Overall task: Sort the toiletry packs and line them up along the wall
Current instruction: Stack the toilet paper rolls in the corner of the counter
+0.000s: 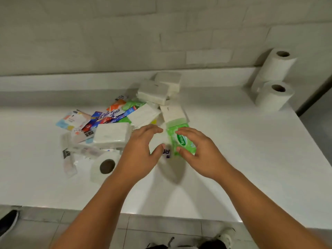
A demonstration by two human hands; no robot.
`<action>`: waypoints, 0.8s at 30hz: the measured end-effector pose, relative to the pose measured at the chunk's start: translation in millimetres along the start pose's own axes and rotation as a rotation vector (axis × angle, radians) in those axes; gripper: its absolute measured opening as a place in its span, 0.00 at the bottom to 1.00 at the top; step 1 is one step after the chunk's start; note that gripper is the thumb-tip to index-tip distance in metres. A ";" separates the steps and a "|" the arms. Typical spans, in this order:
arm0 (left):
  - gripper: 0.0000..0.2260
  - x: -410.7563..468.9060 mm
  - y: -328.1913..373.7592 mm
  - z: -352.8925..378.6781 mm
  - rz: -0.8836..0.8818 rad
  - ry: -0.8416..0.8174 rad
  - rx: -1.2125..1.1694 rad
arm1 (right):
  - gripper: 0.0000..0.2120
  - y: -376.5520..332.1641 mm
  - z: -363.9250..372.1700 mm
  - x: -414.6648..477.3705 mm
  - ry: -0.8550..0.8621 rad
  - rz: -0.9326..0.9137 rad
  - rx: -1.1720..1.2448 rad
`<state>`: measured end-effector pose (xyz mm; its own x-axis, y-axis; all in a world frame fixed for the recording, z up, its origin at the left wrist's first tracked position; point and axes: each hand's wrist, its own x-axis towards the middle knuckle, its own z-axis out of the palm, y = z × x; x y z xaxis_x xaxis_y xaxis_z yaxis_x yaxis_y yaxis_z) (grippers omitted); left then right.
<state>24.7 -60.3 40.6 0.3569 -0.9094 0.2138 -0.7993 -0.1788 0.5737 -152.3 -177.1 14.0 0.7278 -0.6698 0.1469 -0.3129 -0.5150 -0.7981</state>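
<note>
While clamping right grip (203,153) round green wipes pack (177,139), left grip (142,153) apart beside, hemmed by tissue pack (112,134), sachets (104,119), toilet roll (104,167).

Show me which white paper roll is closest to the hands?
The white paper roll beside the left hand; the other two rolls sit far right, by the wall.

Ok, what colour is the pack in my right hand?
The wipes pack is light green with a darker green label; the head view shows it.
</note>
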 end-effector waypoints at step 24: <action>0.44 -109.9 -141.3 -46.7 -0.319 -0.007 -0.150 | 0.29 -68.8 173.5 -2.8 -0.190 0.151 0.212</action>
<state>121.0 82.4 -27.0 0.5738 -0.8190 0.0002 -0.5679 -0.3977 0.7206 -26.9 -47.0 -32.8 0.7900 -0.6082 -0.0777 -0.3060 -0.2812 -0.9096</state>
